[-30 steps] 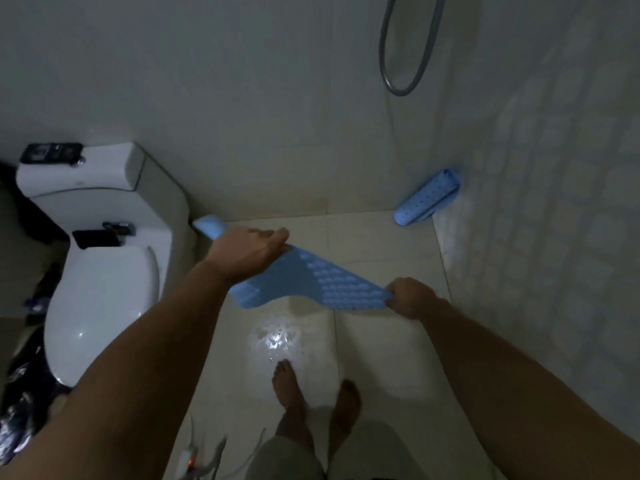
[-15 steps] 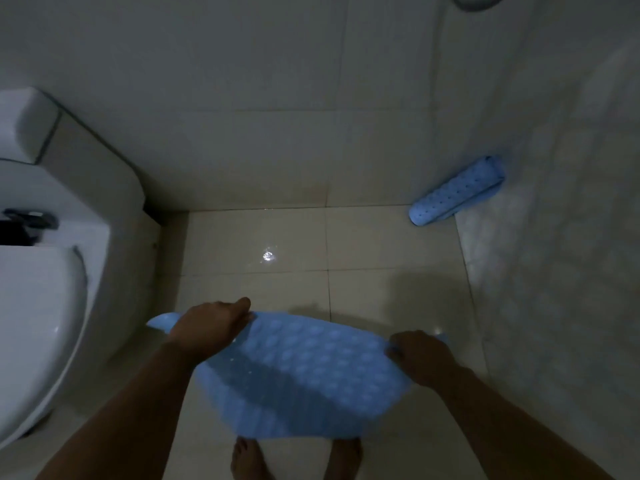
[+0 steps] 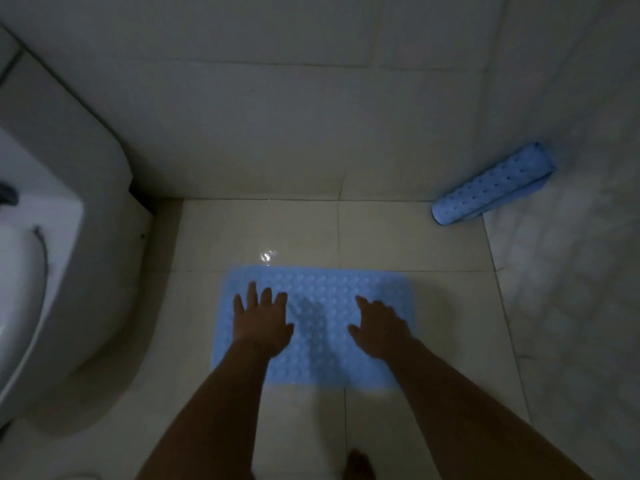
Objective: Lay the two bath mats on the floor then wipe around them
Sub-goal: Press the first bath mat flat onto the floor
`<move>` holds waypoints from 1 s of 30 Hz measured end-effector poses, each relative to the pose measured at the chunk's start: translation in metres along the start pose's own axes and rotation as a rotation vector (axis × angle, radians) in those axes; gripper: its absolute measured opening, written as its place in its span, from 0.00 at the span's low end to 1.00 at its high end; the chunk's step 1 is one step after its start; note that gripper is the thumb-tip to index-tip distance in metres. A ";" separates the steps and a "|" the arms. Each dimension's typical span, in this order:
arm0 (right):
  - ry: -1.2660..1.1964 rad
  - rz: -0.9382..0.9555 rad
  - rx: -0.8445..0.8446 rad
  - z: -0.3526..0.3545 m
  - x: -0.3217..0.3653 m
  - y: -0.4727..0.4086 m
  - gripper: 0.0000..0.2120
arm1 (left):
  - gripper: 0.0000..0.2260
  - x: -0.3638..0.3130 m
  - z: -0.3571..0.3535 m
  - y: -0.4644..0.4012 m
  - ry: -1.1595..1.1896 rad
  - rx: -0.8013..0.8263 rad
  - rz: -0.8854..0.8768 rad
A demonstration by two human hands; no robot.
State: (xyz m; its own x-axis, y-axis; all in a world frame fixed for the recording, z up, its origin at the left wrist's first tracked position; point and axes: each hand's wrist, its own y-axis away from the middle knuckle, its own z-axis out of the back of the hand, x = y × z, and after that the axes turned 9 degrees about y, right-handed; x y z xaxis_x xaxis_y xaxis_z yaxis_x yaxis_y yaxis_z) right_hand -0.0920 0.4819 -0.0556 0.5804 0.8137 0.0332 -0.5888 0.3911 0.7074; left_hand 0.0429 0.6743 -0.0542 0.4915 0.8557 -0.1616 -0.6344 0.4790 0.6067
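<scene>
On the tiled floor (image 3: 381, 237) beside the toilet (image 3: 52, 237), the mat (image 3: 318, 327), held up stretched a moment ago, now lies flat under both spread, released hands (image 3: 261, 323) (image 3: 379, 332), leaving the rolled mat (image 3: 491, 185) in the corner.

No text, label, brand, number or sign could be read anywhere in the dim view; the flat bath mat (image 3: 318, 327) on the floor showed only raised bumps; the rolled mat (image 3: 491, 185) beyond it, against the wall, showed only small holes.
</scene>
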 end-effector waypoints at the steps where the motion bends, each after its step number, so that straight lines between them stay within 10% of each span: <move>1: 0.000 -0.004 0.038 -0.007 0.004 0.008 0.34 | 0.32 0.002 -0.004 0.008 0.008 0.024 0.001; 16: -0.172 -0.136 0.073 -0.024 0.022 0.033 0.33 | 0.31 0.021 -0.002 0.032 0.143 0.131 0.007; 25: -0.251 -0.206 0.083 -0.159 0.037 -0.148 0.37 | 0.37 0.071 -0.153 -0.104 0.122 0.102 0.068; 30: -0.175 -0.452 -0.217 -0.237 0.023 -0.263 0.48 | 0.43 0.118 -0.248 -0.210 0.175 -0.188 0.000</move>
State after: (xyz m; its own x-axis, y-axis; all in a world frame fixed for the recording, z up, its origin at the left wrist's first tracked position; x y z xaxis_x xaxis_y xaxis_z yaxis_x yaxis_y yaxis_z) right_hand -0.0570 0.4998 -0.4089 0.8772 0.4671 -0.1110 -0.3505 0.7810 0.5169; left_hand 0.0860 0.7229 -0.3941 0.3913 0.8689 -0.3033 -0.7422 0.4928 0.4542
